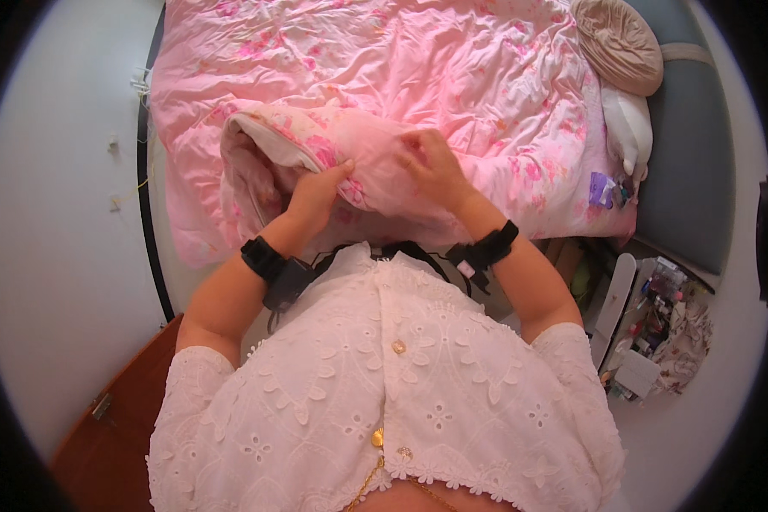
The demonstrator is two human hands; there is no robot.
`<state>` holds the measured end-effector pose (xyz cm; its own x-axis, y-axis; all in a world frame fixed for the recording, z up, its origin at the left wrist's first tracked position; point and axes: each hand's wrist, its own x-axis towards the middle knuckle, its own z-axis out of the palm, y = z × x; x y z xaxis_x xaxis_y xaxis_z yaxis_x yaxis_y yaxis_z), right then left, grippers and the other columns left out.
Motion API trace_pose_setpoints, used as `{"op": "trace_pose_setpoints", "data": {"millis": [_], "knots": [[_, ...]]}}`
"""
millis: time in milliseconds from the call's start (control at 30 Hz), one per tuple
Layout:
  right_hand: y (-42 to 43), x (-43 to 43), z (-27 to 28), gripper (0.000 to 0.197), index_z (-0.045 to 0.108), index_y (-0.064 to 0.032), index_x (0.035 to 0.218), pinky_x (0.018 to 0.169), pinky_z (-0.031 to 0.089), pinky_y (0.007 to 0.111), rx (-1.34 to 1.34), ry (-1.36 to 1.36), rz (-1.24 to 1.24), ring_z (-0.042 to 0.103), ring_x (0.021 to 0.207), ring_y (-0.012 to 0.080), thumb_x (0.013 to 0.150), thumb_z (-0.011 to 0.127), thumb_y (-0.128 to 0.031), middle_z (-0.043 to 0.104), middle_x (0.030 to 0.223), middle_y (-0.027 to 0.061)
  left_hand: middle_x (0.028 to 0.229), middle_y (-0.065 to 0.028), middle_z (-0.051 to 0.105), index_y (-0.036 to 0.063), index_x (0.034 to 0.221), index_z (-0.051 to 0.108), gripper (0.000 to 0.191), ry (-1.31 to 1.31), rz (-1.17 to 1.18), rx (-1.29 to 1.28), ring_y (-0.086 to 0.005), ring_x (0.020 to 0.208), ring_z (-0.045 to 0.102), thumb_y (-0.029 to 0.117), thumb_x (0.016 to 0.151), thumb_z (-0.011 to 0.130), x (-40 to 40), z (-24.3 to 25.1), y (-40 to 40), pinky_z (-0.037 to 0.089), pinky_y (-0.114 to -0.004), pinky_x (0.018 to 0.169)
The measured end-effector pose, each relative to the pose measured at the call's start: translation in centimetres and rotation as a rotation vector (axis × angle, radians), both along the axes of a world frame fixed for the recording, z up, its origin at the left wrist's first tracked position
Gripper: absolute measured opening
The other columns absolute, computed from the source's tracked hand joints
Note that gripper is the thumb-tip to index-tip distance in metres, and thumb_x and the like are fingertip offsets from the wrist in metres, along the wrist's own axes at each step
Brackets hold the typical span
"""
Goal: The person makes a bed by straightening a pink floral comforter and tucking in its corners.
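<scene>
A pink floral quilt cover [384,70] lies rumpled over the bed before me. Its near part is lifted into a tube-like fold, with an opening [256,160] facing left and bulky cloth visible inside. My left hand [316,195] grips the rim of this opening, thumb on top of the printed cloth and fingers hidden beneath or within. To the right, my right hand [432,166] is at the top of the raised fold with its fingers curled. Those fingers are blurred, so whether they pinch the cloth is unclear. Black straps circle both wrists.
A beige round cushion [621,48] and a white plush pillow [628,128] rest against the grey headboard [691,153]. A purple packet [601,190] lies on the bed's right edge. Beside the bed, a nightstand [624,288] holds many small items. A brown wooden panel [121,409] stands lower left.
</scene>
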<state>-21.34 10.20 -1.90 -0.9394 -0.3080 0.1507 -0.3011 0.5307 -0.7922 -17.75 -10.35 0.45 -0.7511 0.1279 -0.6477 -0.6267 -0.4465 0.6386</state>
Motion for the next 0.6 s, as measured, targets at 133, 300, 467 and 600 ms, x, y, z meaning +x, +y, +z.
{"op": "trace_pose_setpoints", "data": {"millis": [133,300,467,600], "knots": [[2.7,-1.2,-2.3,0.035,0.053,-0.0007,0.102,0.074,0.042,0.029,-0.125,-0.288,-0.016,0.054,0.081,0.019,0.084,0.05,-0.031,0.058,0.09,0.0114,0.099,-0.0071,0.055,-0.001,0.103,0.051,0.028,0.147,0.026,0.041,-0.0152,0.09,0.053,0.016,0.082,0.055,0.9,1.4,-0.1,0.042,-0.027,0.078],[0.9,-0.2,-2.0,0.034,0.058,-0.0001,0.093,0.071,0.041,0.026,-0.092,-0.709,0.056,0.052,0.076,0.0138,0.089,0.041,-0.029,0.059,0.081,0.0092,0.11,-0.0058,0.052,0.0016,0.112,0.047,0.032,0.068,0.144,0.261,-0.0168,0.1,0.049,0.015,0.083,0.053,0.4,2.1,0.1,0.038,-0.031,0.089],[-0.5,-0.4,-3.4,0.038,0.055,0.0002,0.082,0.065,0.041,0.031,-0.139,-0.593,-0.067,0.051,0.068,0.0185,0.088,0.039,-0.034,0.057,0.07,0.0089,0.095,-0.005,0.057,0.0034,0.104,0.052,0.03,0.051,0.111,0.15,-0.0156,0.084,0.056,0.021,0.08,0.058,0.3,0.7,1.5,0.046,-0.029,0.07],[-1.0,-0.3,-3.3,0.039,0.054,0.0009,0.079,0.061,0.04,0.03,-0.412,-0.747,-0.059,0.05,0.063,0.0163,0.088,0.039,-0.034,0.053,0.063,0.0075,0.09,-0.0038,0.058,0.0036,0.101,0.054,0.034,0.049,-0.051,-0.062,-0.0134,0.076,0.056,0.025,0.077,0.063,0.4,0.2,3.5,0.046,-0.028,0.059]]}}
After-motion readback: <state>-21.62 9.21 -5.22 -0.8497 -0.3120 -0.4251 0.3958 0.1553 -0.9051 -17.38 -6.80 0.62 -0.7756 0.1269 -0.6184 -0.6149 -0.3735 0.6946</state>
